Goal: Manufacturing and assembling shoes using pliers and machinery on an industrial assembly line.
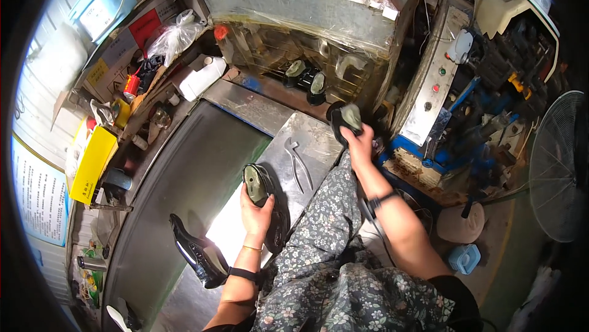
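Note:
My left hand is closed around a black shoe over the metal bench, its fingers on the greenish shoe last that fills the opening. Off to the right, my right hand grips another black shoe by its pale last, close to the mouth of a metal cabinet. Pincers lie on the bench between the two hands. Left of my left forearm rests a glossy black shoe. Two more black shoes on lasts, one of them a dark shoe, stand inside the cabinet mouth.
The metal cabinet has clear plastic film across its front. A dark conveyor belt curves along the left, beside a cluttered shelf with a white jug and yellow box. At right stand a machine control panel and a fan.

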The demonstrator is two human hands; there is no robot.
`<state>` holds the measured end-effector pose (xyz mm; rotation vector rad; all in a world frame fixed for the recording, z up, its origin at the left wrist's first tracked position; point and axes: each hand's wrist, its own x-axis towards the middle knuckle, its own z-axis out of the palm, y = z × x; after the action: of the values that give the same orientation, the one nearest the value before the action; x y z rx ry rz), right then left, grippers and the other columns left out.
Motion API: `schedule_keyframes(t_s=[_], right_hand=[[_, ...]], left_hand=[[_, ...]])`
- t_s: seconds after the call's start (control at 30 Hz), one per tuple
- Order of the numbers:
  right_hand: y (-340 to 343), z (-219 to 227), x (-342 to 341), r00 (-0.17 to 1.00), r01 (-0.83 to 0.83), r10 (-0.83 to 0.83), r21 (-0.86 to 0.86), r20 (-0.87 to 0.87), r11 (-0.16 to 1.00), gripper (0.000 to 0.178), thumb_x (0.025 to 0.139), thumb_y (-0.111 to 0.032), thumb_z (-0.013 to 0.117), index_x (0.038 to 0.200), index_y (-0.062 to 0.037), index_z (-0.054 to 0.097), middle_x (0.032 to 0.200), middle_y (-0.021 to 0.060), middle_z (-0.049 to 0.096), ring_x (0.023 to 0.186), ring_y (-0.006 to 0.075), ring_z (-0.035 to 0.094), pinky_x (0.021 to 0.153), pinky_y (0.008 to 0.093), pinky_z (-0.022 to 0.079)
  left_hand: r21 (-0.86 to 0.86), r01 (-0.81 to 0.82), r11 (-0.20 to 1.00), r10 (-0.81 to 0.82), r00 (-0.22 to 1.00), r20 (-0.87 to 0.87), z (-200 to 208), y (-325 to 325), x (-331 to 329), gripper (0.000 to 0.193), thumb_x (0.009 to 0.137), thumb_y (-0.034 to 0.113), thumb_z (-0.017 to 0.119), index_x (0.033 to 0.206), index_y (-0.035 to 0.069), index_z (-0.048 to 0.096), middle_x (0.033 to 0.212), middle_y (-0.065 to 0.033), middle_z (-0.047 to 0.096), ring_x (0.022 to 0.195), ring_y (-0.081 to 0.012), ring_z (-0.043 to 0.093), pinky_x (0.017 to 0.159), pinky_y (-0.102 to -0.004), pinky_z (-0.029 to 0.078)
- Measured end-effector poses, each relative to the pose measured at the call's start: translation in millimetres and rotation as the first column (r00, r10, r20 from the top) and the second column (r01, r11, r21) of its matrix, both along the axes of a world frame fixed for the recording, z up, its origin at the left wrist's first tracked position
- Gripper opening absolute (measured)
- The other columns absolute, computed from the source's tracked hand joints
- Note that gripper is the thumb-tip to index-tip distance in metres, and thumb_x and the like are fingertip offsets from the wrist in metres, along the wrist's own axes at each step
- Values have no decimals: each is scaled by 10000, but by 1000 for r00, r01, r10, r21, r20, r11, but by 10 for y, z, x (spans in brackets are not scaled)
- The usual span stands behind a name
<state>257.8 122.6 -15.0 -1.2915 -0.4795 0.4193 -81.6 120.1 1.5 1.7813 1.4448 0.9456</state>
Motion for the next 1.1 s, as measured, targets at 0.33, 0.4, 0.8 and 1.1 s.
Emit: schedule_keyframes(t_s=[0.33,0.4,0.8,1.1], right_hand=[[-1302,842,-1434,366,-820,836,283,-410,498,868,857,-179,708,1522,-29,171,1547,140,259,1398,209,290,1131,328,256],[-1649,1136,-1174,607,-692,688,160,-398,704,830,781,-45,682,1499,-17,265,1506,130,348,1371,187,338,1117,315,278],[-3506,2622,2148,430,749,-66,-315,901,583,784,642,-134,729,1391,-214,510,1168,176,581,1060,334,593,907,387,470],[-3579,2920,3095,575,735,184,-602,797,313,788,628,-192,712,1379,-318,509,1202,162,582,1147,366,563,997,430,435]], left_hand=[[-394,354,848,239,407,882,560,-507,457,602,939,180,616,1441,41,314,1251,-132,542,1055,-219,581,894,-345,499],[-344,602,721,157,342,927,763,-697,718,657,953,236,599,1484,44,262,1408,-156,453,1264,-275,475,1072,-422,376],[-341,704,623,-700,696,159,446,-1104,382,406,881,143,688,1229,-35,579,1119,-174,683,1046,-224,663,881,-311,514],[-277,715,642,-742,670,10,612,-1244,430,362,892,197,667,1202,18,615,1058,-182,691,913,-275,703,785,-322,537]])
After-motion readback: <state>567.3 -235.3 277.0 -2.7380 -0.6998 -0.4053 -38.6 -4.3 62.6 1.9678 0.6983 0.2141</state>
